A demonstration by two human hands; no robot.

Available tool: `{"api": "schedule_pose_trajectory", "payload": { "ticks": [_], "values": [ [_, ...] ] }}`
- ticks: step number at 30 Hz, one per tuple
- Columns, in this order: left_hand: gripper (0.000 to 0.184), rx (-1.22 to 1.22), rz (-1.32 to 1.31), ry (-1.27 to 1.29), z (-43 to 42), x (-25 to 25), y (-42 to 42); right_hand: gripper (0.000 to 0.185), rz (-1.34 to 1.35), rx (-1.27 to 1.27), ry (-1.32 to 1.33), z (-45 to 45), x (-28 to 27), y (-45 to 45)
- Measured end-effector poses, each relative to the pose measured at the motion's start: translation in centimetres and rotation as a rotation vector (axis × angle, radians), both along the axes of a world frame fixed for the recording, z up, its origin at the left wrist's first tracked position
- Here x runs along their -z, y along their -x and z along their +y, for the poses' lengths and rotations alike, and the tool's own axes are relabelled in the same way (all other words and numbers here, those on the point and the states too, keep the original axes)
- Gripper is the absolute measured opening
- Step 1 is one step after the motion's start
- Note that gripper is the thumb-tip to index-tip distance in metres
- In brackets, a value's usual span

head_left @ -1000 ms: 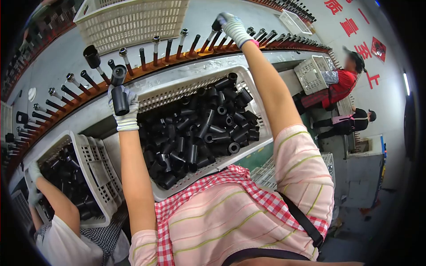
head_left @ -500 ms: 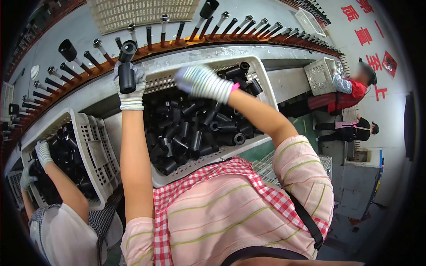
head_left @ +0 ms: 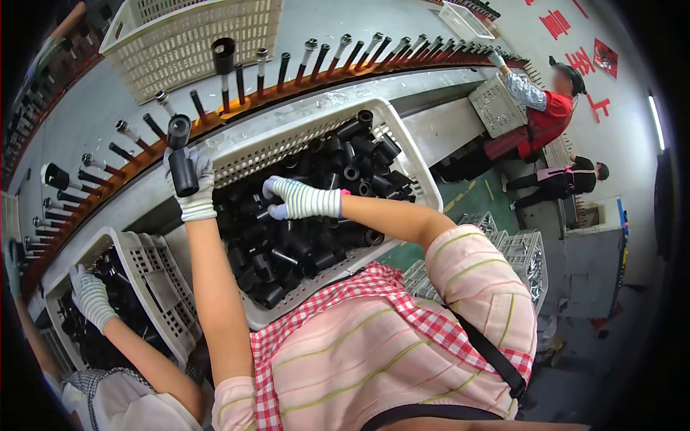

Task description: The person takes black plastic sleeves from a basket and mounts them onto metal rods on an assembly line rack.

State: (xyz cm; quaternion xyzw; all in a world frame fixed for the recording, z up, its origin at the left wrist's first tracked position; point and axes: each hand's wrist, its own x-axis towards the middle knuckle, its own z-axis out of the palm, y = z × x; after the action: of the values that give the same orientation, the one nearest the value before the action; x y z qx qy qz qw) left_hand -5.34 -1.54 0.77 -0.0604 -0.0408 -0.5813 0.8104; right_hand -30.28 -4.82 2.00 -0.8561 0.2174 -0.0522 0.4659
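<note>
My left hand (head_left: pixel 192 188), in a striped glove, is closed around black tubes (head_left: pixel 183 172) at the near side of the rail; one tube stands behind another. My right hand (head_left: pixel 300 199), gloved too, is over the black tubes (head_left: pixel 295 241) heaped in a white basket (head_left: pixel 413 161). Its thumb and fingers are apart at the left, and nothing can be seen held between them. A wide black cup (head_left: pixel 223 56) sits on a rod of the curved orange rail (head_left: pixel 244 108), beyond the basket.
Another basket (head_left: pixel 154 280) of black parts stands at the left, with a co-worker's gloved hand (head_left: pixel 93 298) in it. An upright-sided crate (head_left: pixel 194 50) is behind the rail. Rods with metal tips line the rail. A person in red (head_left: pixel 550 118) works at the right.
My right hand has come down from the rail into the basket, its fingers now spread. My left hand still holds its tubes. The view has shifted, and a wide cup now sits on another rod.
</note>
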Motion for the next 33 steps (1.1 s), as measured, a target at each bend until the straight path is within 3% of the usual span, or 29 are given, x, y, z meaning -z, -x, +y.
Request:
{"api": "schedule_pose_trajectory", "payload": {
  "ticks": [1,5,6,10,12,14,18,20,22,24,26,29,30,32,33],
  "values": [
    [0.018,-0.018,0.012,0.004,0.1,0.3,0.0,0.038,0.074,-0.007,-0.033,-0.7,-1.9,0.2],
    [0.016,-0.04,0.009,-0.028,0.1,0.6,-0.4,0.088,0.564,-0.192,0.085,-3.5,-5.5,2.4],
    [0.015,-0.061,-0.012,-0.052,0.1,0.4,-0.3,0.082,0.629,-0.158,0.131,-3.7,-6.8,2.7],
    [0.015,-0.101,-0.044,-0.104,0.1,-0.4,0.2,0.057,0.352,0.103,0.367,-8.8,-9.9,4.2],
    [0.017,-0.124,-0.068,-0.024,0.1,-0.4,0.4,0.05,0.032,0.31,0.478,-13.2,-11.3,4.8],
    [0.019,-0.099,-0.062,-0.035,0.0,-0.7,0.3,0.04,-0.057,0.532,0.392,-19.0,-12.8,5.2],
    [0.02,-0.054,-0.057,-0.037,0.1,-1.1,0.3,0.042,0.312,0.739,0.625,-26.6,-17.8,4.3],
    [0.023,-0.085,-0.023,-0.063,0.3,-1.7,0.6,0.042,0.377,0.757,0.501,-29.3,-18.5,3.1],
    [0.027,-0.116,0.014,-0.095,0.3,-2.0,0.6,0.041,0.434,0.758,0.537,-29.9,-18.0,0.7],
    [0.027,-0.115,-0.007,-0.092,0.4,-2.0,0.5,0.044,0.547,0.492,0.732,-31.0,-15.7,-1.7],
    [0.027,-0.121,0.013,-0.157,0.3,-2.0,0.4,0.045,0.551,0.575,0.725,-30.2,-15.4,-4.3],
    [0.022,-0.103,0.036,-0.011,0.5,-2.1,0.5,0.036,0.519,0.479,0.612,-34.5,-12.9,-6.5],
    [0.022,-0.102,0.036,-0.022,0.5,-2.0,0.4,0.033,0.47,0.4,0.666,-27.4,-18.3,-6.2],
    [0.023,-0.124,0.002,0.031,0.4,-1.8,0.0,0.035,0.298,0.207,0.818,-31.2,-14.6,-7.2],
    [0.024,-0.074,-0.013,0.078,0.3,-1.5,-0.5,0.034,0.281,0.273,0.842,-29.6,-14.7,-8.0]
  ]
}}
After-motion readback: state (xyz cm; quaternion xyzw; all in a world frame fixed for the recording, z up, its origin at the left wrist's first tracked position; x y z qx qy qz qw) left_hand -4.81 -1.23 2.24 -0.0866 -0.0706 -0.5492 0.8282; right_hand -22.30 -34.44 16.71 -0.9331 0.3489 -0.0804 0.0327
